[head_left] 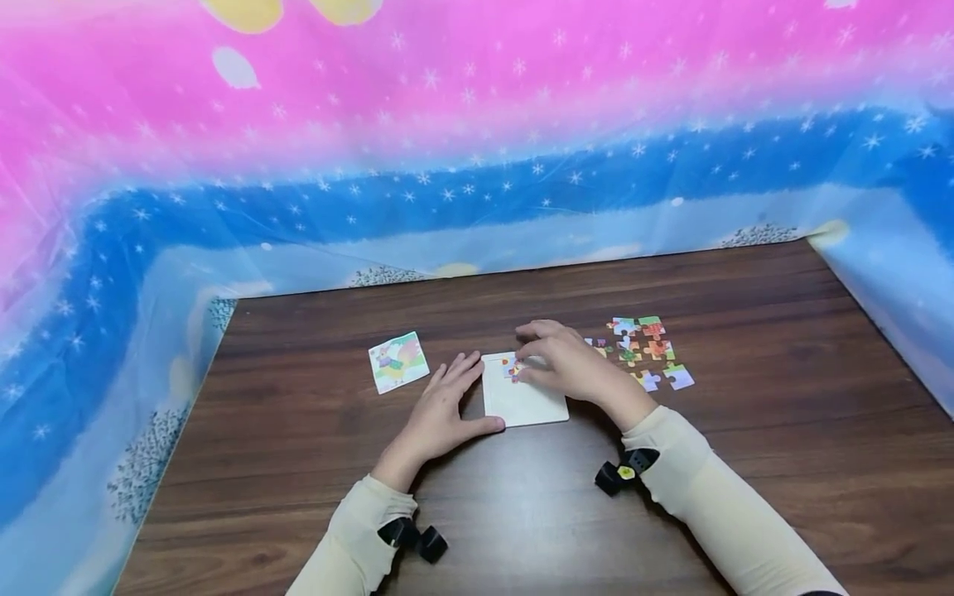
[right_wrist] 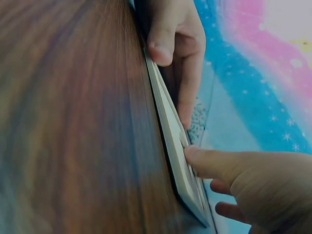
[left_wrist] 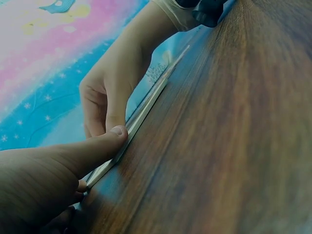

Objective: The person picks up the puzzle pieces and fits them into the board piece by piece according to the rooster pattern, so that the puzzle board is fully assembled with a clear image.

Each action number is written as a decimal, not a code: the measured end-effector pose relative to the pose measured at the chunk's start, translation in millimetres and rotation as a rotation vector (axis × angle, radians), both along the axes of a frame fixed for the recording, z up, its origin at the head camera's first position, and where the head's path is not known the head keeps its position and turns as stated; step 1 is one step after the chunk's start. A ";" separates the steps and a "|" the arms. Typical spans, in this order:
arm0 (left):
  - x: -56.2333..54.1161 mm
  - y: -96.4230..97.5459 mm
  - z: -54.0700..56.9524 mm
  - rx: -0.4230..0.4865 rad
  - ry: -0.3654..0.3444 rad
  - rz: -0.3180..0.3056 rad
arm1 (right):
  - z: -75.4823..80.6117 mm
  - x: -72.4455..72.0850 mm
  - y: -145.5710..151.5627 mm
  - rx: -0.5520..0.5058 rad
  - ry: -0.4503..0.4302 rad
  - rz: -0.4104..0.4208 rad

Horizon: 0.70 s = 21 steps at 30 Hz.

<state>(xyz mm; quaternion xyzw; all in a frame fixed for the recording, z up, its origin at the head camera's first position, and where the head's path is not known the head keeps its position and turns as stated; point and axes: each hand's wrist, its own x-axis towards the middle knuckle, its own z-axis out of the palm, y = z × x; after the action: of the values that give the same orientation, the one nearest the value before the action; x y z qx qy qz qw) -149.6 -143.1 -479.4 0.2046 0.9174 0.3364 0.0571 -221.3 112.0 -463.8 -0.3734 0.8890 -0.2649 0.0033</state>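
Note:
A white square puzzle tray [head_left: 532,406] with a raised rim lies on the brown table. My left hand [head_left: 441,410] steadies its left side: the thumb touches the near left corner, the outstretched fingers reach the far left corner. My right hand [head_left: 570,364] is over the tray, thumb and bent index finger at a few joined jigsaw pieces [head_left: 511,369] in its upper left part. In the right wrist view the right thumb [right_wrist: 209,161] comes down at the inside of the tray rim [right_wrist: 170,131]. The right fingertips partly hide the pieces; I cannot tell whether they pinch one.
Several loose jigsaw pieces [head_left: 656,349] lie right of the tray, some partly hidden behind the right hand. A square picture card [head_left: 399,362] with a colourful drawing lies to the left. A pink and blue patterned cloth [head_left: 477,182] rises behind the table and along its sides.

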 end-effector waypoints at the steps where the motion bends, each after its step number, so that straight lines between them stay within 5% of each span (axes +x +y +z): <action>1: -0.1 -0.7 0.2 -0.003 0.000 -0.002 | 0.1 0.6 -1.2 0.008 0.018 -0.003; 21: -3.8 -3.0 -0.1 -0.004 0.000 -0.020 | -1.4 13.2 -28.6 0.039 0.037 -0.078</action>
<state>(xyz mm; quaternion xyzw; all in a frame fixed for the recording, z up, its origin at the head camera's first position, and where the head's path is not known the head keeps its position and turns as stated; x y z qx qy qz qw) -153.5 -146.1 -479.5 0.2138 0.9160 0.3340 0.0608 -208.0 83.4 -465.1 -0.3432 0.9078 -0.2406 -0.0162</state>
